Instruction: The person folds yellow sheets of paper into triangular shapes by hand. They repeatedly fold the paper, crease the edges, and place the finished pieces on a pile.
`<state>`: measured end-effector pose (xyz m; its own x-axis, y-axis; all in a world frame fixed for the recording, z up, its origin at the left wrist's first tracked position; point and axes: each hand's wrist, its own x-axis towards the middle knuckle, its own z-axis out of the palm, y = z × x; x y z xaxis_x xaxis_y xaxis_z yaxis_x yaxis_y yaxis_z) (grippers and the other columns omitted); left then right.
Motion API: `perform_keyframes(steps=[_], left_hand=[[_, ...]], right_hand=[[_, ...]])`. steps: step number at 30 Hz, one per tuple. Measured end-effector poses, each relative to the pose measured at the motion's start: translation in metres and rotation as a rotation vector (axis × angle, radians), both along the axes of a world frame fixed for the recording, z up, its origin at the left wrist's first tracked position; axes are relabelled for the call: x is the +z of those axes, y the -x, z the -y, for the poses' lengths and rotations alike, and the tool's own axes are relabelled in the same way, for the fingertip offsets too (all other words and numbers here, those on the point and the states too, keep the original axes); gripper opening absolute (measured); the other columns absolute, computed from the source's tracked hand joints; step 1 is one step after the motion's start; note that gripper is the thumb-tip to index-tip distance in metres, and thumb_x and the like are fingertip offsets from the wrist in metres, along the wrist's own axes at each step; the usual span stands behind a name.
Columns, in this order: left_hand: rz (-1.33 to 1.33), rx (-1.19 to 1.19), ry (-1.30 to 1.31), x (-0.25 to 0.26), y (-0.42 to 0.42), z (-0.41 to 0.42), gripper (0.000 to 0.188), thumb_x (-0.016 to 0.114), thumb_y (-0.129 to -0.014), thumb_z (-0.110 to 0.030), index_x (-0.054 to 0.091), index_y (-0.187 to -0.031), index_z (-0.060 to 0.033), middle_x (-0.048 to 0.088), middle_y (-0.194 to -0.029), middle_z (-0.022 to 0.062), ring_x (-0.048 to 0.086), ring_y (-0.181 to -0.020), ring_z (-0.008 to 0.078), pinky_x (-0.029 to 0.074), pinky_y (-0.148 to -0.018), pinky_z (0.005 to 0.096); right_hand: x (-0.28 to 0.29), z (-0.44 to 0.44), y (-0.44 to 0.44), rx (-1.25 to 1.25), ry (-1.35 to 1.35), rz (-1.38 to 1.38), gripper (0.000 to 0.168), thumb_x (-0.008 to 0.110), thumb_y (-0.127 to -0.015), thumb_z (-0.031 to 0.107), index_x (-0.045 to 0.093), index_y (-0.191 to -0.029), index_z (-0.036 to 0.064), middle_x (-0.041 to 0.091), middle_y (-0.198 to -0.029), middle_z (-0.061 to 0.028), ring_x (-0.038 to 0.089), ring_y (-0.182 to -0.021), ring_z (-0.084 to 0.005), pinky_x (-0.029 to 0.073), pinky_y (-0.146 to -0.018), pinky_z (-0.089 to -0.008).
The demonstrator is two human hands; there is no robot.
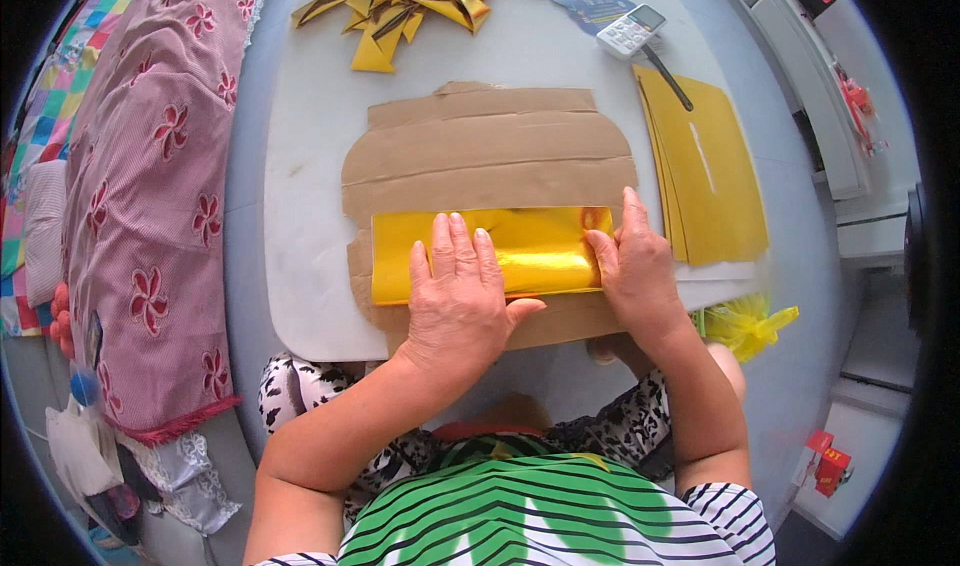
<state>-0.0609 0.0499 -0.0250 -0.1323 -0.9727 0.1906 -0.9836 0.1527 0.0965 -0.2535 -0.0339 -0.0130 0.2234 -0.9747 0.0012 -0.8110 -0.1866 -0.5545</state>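
A folded sheet of shiny gold foil paper (540, 255) lies on a flattened piece of brown cardboard (487, 146) on a white table. My left hand (457, 296) rests palm down on the left half of the foil sheet, with its fingers straight and its thumb out past the near edge. At the sheet's right end is my right hand (641, 273), its thumb on the foil and its index finger stretched forward along the right edge. Whether any fingers pinch the paper from below is hidden.
Folded gold paper pieces (397, 3) are piled at the table's far side. To the right lie a stack of gold sheets (705, 168), a black stick-like item (667, 78) and a white remote control (631, 31). A yellow plastic bag (742, 327) sits beyond the near right corner.
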Motion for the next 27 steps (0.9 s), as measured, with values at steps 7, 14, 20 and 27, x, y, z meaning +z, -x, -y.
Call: perform_keyframes(steps=[7,14,20,27], left_hand=[[0.064,-0.015,-0.001,0.0029,-0.0001,0.0006,0.085,0.065,-0.079,-0.060,0.058,-0.122,0.0129,0.054,-0.127,0.0363,0.048,-0.126,0.0452,0.038,-0.104,0.0548],[0.055,-0.023,-0.011,0.0051,0.0003,0.0017,0.085,0.065,-0.080,-0.059,0.057,-0.121,0.0148,0.052,-0.129,0.0364,0.047,-0.128,0.0453,0.037,-0.107,0.0522],[-0.028,-0.059,0.014,0.0023,0.0004,0.0047,0.088,0.073,-0.074,-0.054,0.054,-0.118,0.0189,0.049,-0.128,0.0336,0.045,-0.125,0.0446,0.037,-0.108,0.0477],[-0.068,-0.141,0.041,-0.0010,-0.0006,0.0089,0.096,0.073,-0.067,-0.061,0.052,-0.120,0.0170,0.050,-0.113,0.0282,0.049,-0.107,0.0395,0.042,-0.101,0.0476]], right_hand=[[0.0015,0.0000,0.0008,0.021,-0.005,-0.017,0.058,0.065,-0.089,0.010,0.038,-0.134,-0.013,0.063,-0.097,-0.0320,0.063,-0.087,-0.0476,0.052,-0.073,-0.0481],[0.0026,-0.0002,0.0007,0.038,0.014,-0.028,0.058,0.064,-0.089,0.009,0.036,-0.134,-0.015,0.061,-0.103,-0.0334,0.063,-0.092,-0.0466,0.053,-0.076,-0.0469],[0.0048,0.0009,-0.0010,0.027,-0.024,-0.024,0.059,0.065,-0.089,0.009,0.035,-0.134,-0.015,0.061,-0.102,-0.0335,0.063,-0.091,-0.0469,0.053,-0.075,-0.0477],[0.0003,0.0001,0.0000,0.011,0.019,-0.003,0.059,0.066,-0.088,0.009,0.037,-0.134,-0.013,0.062,-0.099,-0.0339,0.063,-0.090,-0.0479,0.052,-0.075,-0.0487]])
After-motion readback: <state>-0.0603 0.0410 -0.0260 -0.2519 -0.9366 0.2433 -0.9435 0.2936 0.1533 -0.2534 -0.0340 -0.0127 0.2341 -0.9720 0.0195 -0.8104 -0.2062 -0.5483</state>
